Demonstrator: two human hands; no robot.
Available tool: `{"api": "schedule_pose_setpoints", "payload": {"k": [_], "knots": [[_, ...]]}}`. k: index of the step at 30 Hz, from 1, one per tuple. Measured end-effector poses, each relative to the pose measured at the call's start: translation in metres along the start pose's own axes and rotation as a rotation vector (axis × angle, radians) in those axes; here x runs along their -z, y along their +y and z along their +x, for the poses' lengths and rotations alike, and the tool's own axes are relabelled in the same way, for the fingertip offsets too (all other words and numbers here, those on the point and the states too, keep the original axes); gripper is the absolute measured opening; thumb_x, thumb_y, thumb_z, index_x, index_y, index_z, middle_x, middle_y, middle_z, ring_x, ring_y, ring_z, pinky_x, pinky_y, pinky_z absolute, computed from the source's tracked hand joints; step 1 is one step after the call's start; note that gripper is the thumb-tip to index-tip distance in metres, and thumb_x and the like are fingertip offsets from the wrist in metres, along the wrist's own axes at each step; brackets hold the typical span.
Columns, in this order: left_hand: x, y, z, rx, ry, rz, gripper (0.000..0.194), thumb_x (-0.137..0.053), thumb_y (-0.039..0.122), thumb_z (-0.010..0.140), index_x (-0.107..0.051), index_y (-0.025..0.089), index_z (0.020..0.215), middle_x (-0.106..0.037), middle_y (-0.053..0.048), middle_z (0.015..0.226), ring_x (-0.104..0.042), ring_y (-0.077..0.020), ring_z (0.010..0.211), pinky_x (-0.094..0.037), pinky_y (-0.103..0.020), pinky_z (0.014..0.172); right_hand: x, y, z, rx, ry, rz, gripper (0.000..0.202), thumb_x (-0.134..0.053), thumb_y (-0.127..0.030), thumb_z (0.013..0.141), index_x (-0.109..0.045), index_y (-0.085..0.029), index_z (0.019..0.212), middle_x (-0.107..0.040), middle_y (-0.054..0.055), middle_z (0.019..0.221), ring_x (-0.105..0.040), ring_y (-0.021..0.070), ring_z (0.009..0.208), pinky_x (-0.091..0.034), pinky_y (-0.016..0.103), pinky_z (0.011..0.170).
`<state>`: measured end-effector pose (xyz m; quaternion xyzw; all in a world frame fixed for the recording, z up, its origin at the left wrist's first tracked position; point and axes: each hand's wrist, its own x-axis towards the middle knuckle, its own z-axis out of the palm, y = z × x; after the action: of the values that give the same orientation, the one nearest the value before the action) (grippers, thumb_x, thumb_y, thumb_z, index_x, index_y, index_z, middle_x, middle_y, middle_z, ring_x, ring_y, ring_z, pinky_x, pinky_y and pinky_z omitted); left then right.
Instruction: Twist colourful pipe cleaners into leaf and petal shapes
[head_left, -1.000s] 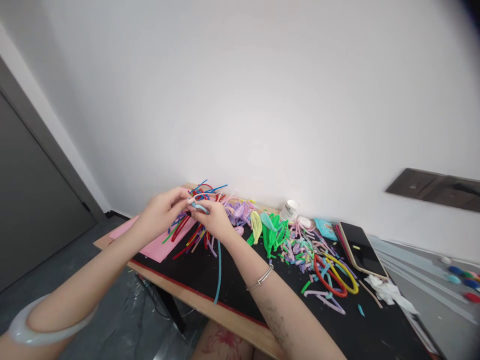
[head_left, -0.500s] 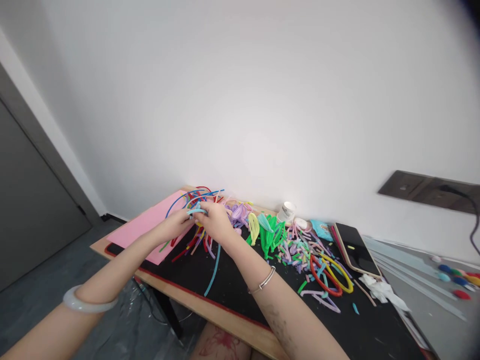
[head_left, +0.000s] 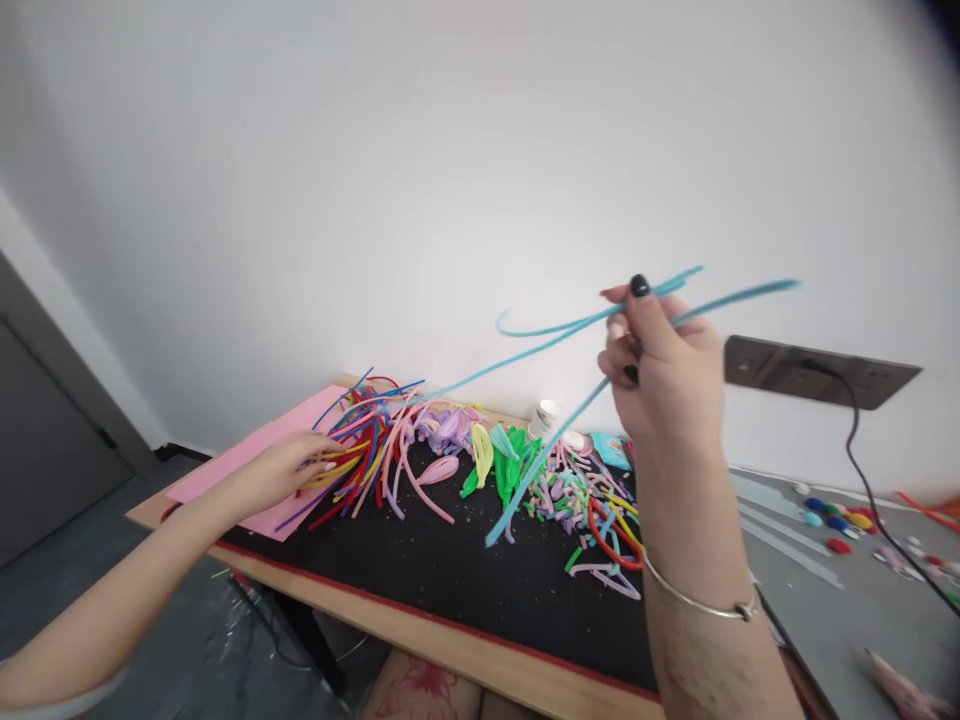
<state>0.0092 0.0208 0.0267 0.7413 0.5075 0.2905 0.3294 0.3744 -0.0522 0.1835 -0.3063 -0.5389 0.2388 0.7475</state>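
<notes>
Several light blue pipe cleaners (head_left: 525,350) are pinched in my right hand (head_left: 664,350), which is raised in front of the wall at the right. They stick out to both sides of the fist; one slants down over the table. At the left, my left hand (head_left: 300,462) rests against a loose bunch of long pipe cleaners (head_left: 367,450) in red, yellow, blue, pink and purple. Its fingers are stretched out over the bunch, their tips partly among the strands. A pink sheet (head_left: 225,470) lies beneath that hand and the bunch.
Looped shapes in purple (head_left: 448,428), yellow (head_left: 481,455) and green (head_left: 511,465) lie along the wall. Beside them are a white paper cup (head_left: 545,415) and many cut pipe cleaner bits (head_left: 562,490). Coloured pompoms (head_left: 840,518) lie on the grey surface at right, below a socket strip (head_left: 817,372).
My right hand has lifted away from the bunch, up and to the right, carrying light blue pipe cleaners. My left hand has shifted a little left and lower. The view has turned slightly right.
</notes>
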Motion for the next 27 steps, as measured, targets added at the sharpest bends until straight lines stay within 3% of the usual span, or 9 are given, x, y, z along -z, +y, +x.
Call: {"api": "schedule_pose_setpoints", "payload": {"k": [3, 4, 6, 9, 12, 15, 19, 23, 27], "knots": [[-0.009, 0.036, -0.011, -0.116, 0.246, -0.109, 0.019, -0.071, 0.036, 0.071, -0.073, 0.024, 0.086, -0.071, 0.0, 0.092, -0.057, -0.0284, 0.104, -0.044, -0.027, 0.091, 0.015, -0.014, -0.015, 0.081, 0.02, -0.004, 0.018, -0.061, -0.034, 0.085, -0.068, -0.017, 0.082, -0.053, -0.003, 0.059, -0.024, 0.0023, 0.04, -0.016, 0.022, 0.037], [-0.018, 0.054, -0.013, -0.101, 0.231, -0.192, 0.018, -0.07, 0.037, 0.074, -0.073, 0.024, 0.085, -0.071, 0.0, 0.091, -0.059, -0.027, 0.1, -0.045, -0.026, 0.088, 0.016, -0.014, -0.023, 0.092, 0.005, -0.021, 0.018, -0.062, -0.034, 0.085, -0.069, -0.017, 0.085, -0.056, -0.002, 0.061, -0.026, 0.0029, 0.04, -0.018, 0.021, 0.037], [-0.043, 0.092, -0.014, -0.038, 0.056, -0.438, 0.028, -0.063, 0.043, 0.08, -0.072, 0.021, 0.094, -0.072, -0.005, 0.09, -0.063, -0.0253, 0.094, -0.049, -0.027, 0.083, 0.015, -0.006, -0.041, 0.062, -0.093, -0.103, 0.018, -0.061, -0.033, 0.086, -0.07, -0.019, 0.091, -0.062, 0.001, 0.066, -0.036, 0.0055, 0.044, -0.028, 0.022, 0.04], [-0.092, 0.143, -0.003, 0.031, -0.398, -0.954, 0.044, -0.05, 0.05, 0.088, -0.064, 0.017, 0.113, -0.07, -0.013, 0.106, -0.064, -0.0282, 0.099, -0.052, -0.035, 0.081, 0.011, 0.014, -0.069, -0.047, -0.339, -0.223, 0.014, -0.062, -0.028, 0.083, -0.073, -0.02, 0.085, -0.068, 0.003, 0.073, -0.056, 0.0129, 0.064, -0.046, 0.027, 0.057], [-0.131, 0.172, 0.019, 0.11, -0.363, -1.3, 0.03, -0.046, 0.036, 0.093, -0.065, 0.013, 0.097, -0.07, -0.01, 0.092, -0.067, -0.0192, 0.08, -0.054, -0.027, 0.066, 0.013, 0.031, -0.088, -0.154, -0.54, -0.219, 0.016, -0.06, -0.02, 0.082, -0.075, -0.021, 0.086, -0.069, 0.004, 0.083, -0.06, 0.0147, 0.076, -0.048, 0.03, 0.072], [-0.147, 0.174, 0.043, 0.194, -0.233, -1.494, 0.022, -0.042, 0.019, 0.095, -0.058, 0.014, 0.082, -0.059, 0.0, 0.06, -0.06, -0.0099, 0.054, -0.049, -0.02, 0.053, 0.034, 0.039, -0.094, -0.359, -0.576, -0.244, 0.029, -0.063, -0.014, 0.074, -0.072, -0.022, 0.101, -0.067, 0.002, 0.083, -0.058, 0.0131, 0.075, -0.046, 0.027, 0.069], [-0.148, 0.148, 0.067, 0.25, -0.43, -1.516, 0.028, -0.036, 0.017, 0.097, -0.049, 0.014, 0.072, -0.03, 0.01, 0.045, -0.029, -0.002, 0.032, -0.029, -0.012, 0.035, 0.082, 0.053, -0.082, -0.724, -0.401, -0.132, 0.034, -0.063, -0.024, 0.075, -0.066, -0.019, 0.108, -0.049, -0.005, 0.063, -0.031, 0.0044, 0.045, -0.024, 0.019, 0.041], [-0.16, 0.126, 0.075, 0.38, -0.596, -1.266, 0.023, -0.043, 0.029, 0.096, -0.045, 0.017, 0.076, -0.026, 0.01, 0.051, -0.021, -0.0013, 0.033, -0.012, -0.011, 0.033, 0.12, 0.095, -0.06, -0.754, -0.118, -0.108, 0.025, -0.061, -0.033, 0.073, -0.066, -0.013, 0.087, -0.045, -0.003, 0.067, -0.026, 0.0033, 0.045, -0.018, 0.019, 0.04], [-0.181, 0.121, 0.073, 0.349, -0.67, -1.099, 0.024, -0.053, 0.042, 0.09, -0.044, 0.021, 0.085, -0.026, 0.01, 0.054, -0.017, -0.0017, 0.037, -0.007, -0.012, 0.036, 0.137, 0.138, -0.049, -0.7, 0.115, -0.556, 0.024, -0.054, -0.024, 0.071, -0.065, -0.012, 0.089, -0.054, 0.003, 0.072, -0.044, 0.0111, 0.055, -0.035, 0.024, 0.049]]}}
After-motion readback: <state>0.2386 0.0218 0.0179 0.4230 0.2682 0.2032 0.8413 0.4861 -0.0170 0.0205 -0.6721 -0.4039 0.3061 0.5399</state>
